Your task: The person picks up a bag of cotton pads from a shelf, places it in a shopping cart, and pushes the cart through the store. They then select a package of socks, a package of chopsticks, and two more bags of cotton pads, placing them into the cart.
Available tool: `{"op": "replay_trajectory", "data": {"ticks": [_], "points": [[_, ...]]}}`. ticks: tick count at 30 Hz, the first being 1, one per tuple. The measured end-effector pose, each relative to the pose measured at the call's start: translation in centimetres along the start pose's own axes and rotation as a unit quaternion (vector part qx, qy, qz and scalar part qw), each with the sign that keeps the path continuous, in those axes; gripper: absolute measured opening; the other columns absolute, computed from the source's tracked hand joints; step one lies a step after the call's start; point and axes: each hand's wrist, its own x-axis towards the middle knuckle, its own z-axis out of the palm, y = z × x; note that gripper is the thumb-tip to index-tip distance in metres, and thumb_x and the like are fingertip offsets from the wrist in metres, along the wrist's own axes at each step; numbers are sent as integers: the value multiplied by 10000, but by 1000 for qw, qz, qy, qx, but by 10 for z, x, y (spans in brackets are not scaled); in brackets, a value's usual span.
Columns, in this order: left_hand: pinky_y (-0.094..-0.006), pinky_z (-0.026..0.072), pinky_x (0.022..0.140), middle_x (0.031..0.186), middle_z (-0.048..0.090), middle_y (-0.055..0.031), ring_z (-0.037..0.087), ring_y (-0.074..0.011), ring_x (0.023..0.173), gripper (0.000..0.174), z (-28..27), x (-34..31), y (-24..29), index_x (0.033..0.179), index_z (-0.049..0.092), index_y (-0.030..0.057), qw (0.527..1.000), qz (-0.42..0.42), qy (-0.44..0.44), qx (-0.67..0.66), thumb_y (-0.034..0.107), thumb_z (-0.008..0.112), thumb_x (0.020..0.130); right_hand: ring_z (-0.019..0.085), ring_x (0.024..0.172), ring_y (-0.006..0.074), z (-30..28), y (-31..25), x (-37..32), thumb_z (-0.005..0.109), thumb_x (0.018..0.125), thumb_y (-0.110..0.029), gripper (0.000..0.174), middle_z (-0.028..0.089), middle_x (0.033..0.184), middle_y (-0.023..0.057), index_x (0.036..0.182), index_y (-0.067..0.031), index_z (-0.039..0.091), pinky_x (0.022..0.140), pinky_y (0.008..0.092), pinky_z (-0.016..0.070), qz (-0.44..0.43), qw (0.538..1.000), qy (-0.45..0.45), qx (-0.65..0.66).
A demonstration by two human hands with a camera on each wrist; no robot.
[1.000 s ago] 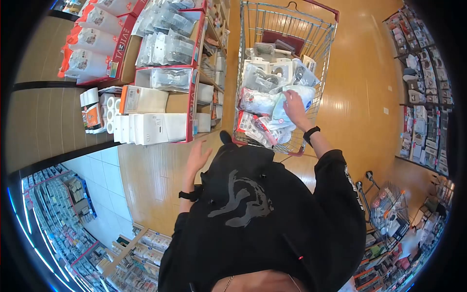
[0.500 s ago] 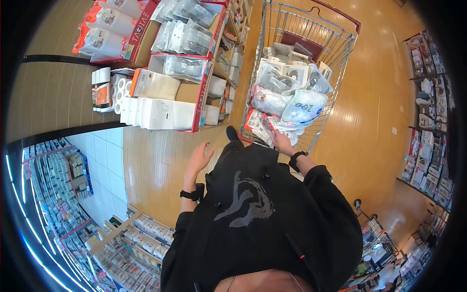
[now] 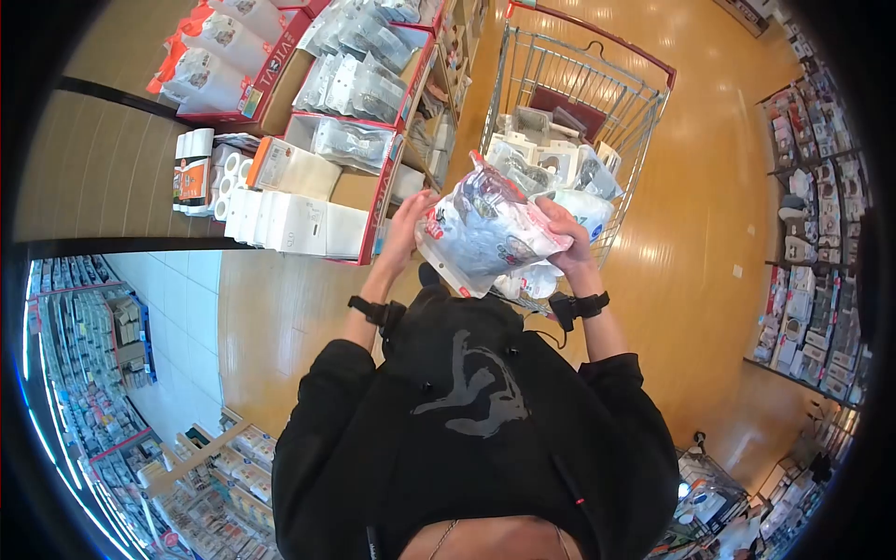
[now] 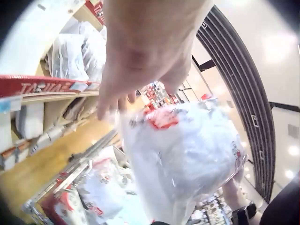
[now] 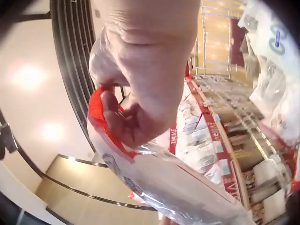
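A clear plastic bag (image 3: 485, 229) with red trim, full of pale goods, is held up in front of my chest, over the near end of a wire shopping cart (image 3: 644, 103). My left hand (image 3: 417, 217) holds its left edge by the red header. In the left wrist view the left hand (image 4: 136, 98) reaches down onto the top of the bag (image 4: 187, 154). My right hand (image 3: 560, 224) grips the right side. The right wrist view shows the right hand (image 5: 122, 122) with fingers curled round the bag's (image 5: 178, 187) red edge.
The cart holds several more packets (image 3: 546, 159). To its left stands a shelf unit with red display boxes of bagged goods (image 3: 350, 89) and white boxes (image 3: 294, 224). Product racks (image 3: 812, 233) line the right side across the wooden floor (image 3: 700, 215).
My right hand was down at the near end of the cart and my left hand hung free. Now both hands are raised with the bag lifted out of the cart.
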Motion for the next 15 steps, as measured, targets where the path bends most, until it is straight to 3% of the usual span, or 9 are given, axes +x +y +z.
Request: {"op": "replay_trajectory", "data": {"ticks": [2,4,5,6,7,8,9,14,15], "points": [[-282,469,918,1261,594,-91,570,-143,1124,458,-2,5,20,1311,518,9,999,-22,-44,20,346,516,1000,636,710,121,-12,3,4,580,826,-52,182,588,853,79,913,-97,426,635,247,547,-4,1000,-11,24],[-256,467,891,1193,625,-60,570,-102,1069,440,-4,3,36,1292,544,-2,960,-92,-132,228,317,545,991,655,803,170,-24,0,10,577,839,-64,166,595,881,94,922,-98,438,722,297,563,22,980,-79,180],[-278,480,860,1148,643,-30,563,-89,1051,524,-2,-3,40,1337,520,-8,955,-83,-173,227,321,627,942,643,990,226,-57,12,30,536,909,-131,176,625,1044,149,1069,-61,510,886,364,533,42,894,-310,320],[-278,480,860,1148,643,-30,563,-89,1051,524,-4,-8,38,1337,520,-8,956,-83,-171,225,321,627,942,643,990,226,-51,14,29,536,909,-131,176,625,1044,149,1069,-61,510,886,364,533,45,894,-310,321],[-277,483,859,1139,647,-35,571,-88,1041,521,-6,-13,35,1332,523,-12,960,-95,-175,199,270,664,918,607,1077,244,-43,19,24,470,948,-165,306,598,1170,163,1229,-44,476,960,393,483,-2,974,-96,207],[-275,487,858,1131,652,-39,578,-87,1030,524,-9,-15,32,1327,525,-16,962,-108,-180,173,219,701,893,570,1164,261,-37,23,21,404,986,-199,440,571,1296,176,1389,-28,443,1033,421,434,-49,988,124,80],[-264,487,867,1106,659,-40,599,-87,995,565,-20,-13,18,1352,488,-25,965,-105,-150,189,177,718,877,478,1282,276,-47,31,19,323,1027,-223,448,513,1373,185,1417,-26,420,1111,440,344,-24,994,58,92],[-255,493,829,1042,665,-66,622,-105,904,629,-41,-46,-2,1359,407,-12,973,-130,-143,126,117,743,844,525,1236,248,-60,73,1,374,1034,-253,403,550,1343,116,1357,-36,481,1058,402,404,37,984,171,-32],[-255,495,824,1047,666,-71,626,-107,908,582,-40,-58,-6,1322,430,-8,982,-119,-88,114,118,741,846,520,1235,247,-78,88,-10,387,1029,-290,432,539,1351,136,1350,-16,478,1037,400,413,104,968,173,-153]]}}
